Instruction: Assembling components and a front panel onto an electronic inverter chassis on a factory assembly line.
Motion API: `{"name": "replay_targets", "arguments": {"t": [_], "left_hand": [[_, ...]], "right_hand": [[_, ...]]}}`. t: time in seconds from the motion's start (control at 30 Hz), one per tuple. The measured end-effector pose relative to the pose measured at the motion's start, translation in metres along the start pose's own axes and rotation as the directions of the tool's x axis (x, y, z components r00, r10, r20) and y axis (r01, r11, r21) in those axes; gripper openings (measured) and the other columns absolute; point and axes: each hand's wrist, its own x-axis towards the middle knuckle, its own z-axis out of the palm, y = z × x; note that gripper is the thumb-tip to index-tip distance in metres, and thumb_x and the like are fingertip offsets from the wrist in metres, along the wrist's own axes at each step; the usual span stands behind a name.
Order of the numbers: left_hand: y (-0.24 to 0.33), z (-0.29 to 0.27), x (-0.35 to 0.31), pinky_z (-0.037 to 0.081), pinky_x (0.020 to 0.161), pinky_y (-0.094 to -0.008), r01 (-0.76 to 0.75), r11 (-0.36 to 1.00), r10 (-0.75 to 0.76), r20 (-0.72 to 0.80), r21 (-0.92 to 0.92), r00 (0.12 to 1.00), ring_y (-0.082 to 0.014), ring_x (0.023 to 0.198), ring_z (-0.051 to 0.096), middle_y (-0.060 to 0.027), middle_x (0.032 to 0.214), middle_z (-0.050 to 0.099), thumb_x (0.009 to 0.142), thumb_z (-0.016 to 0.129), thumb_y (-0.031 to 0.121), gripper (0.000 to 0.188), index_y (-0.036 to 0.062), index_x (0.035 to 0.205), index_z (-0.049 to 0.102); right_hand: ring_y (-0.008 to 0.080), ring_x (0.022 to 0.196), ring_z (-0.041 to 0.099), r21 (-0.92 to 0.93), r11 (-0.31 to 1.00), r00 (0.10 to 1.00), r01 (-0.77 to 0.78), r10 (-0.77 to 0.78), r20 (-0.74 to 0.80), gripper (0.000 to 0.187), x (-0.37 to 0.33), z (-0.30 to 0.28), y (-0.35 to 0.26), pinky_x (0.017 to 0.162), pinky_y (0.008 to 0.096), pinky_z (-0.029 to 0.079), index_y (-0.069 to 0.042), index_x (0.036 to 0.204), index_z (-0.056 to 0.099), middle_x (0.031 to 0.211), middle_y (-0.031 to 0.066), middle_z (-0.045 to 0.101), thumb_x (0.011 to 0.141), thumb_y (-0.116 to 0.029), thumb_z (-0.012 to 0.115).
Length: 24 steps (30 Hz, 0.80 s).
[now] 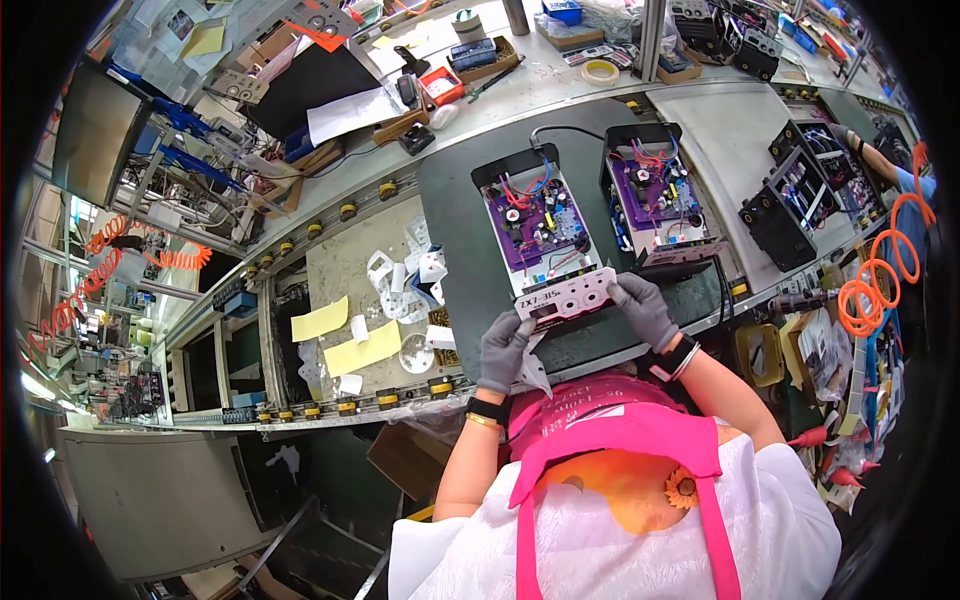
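Left hand (503, 352) and right hand (646, 310), gloved, clamp opposite ends of the white panel (566, 294) at the near end of the open machine (540, 228) on the dark mat (453, 225), where an even two-sided grip, panel square, wires (527, 188) untugged, looks best from here.

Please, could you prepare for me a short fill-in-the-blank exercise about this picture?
1. The left hand and right hand wear gloves coloured ____.
2. The circuit boards behind the held panel are mainly ____.
3. The yellow sheets lie to the ____ of the panel.

Missing words: grey; purple; left.
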Motion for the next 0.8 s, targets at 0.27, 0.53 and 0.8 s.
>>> {"name": "replay_targets", "arguments": {"t": [0.27, 0.53, 0.8], "left_hand": [[0.0012, -0.0012, 0.0013, 0.046, 0.079, -0.0252, 0.042, 0.998, -0.042, 0.006, -0.036, 0.999, -0.0126, 0.090, 0.059, -0.0061, 0.098, 0.065, 0.092, 0.064, 0.012, 0.020, -0.0011, 0.106, 0.069], [0.0023, -0.0023, 0.0024, 0.044, 0.076, -0.0230, 0.047, 0.999, -0.047, 0.009, 0.011, 0.999, -0.0078, 0.085, 0.054, -0.0010, 0.093, 0.062, 0.092, 0.064, 0.011, 0.019, -0.0017, 0.106, 0.068], [-0.0015, -0.0031, 0.0026, 0.044, 0.076, -0.0222, 0.026, 1.000, -0.026, 0.016, 0.012, 1.000, -0.0080, 0.085, 0.054, -0.0011, 0.092, 0.061, 0.092, 0.063, 0.010, 0.021, -0.0022, 0.108, 0.067]], "right_hand": [[0.0078, 0.080, 0.054, -0.049, 0.998, 0.999, 0.035, -0.036, -0.022, 0.020, 0.0015, 0.0020, 0.0013, 0.072, 0.0244, 0.044, 0.002, 0.100, 0.066, 0.083, 0.0022, 0.060, 0.095, -0.017, 0.061], [0.0081, 0.076, 0.052, -0.078, 0.995, 0.997, 0.060, -0.064, -0.045, 0.018, 0.0033, 0.0038, 0.0002, 0.069, 0.0244, 0.043, 0.002, 0.096, 0.065, 0.079, 0.0026, 0.057, 0.094, -0.015, 0.061], [0.0073, 0.073, 0.048, -0.089, 0.995, 0.998, 0.039, -0.043, -0.045, 0.017, 0.0037, 0.0047, -0.0034, 0.066, 0.0242, 0.041, 0.002, 0.088, 0.062, 0.076, 0.0015, 0.053, 0.093, -0.014, 0.062]]}}
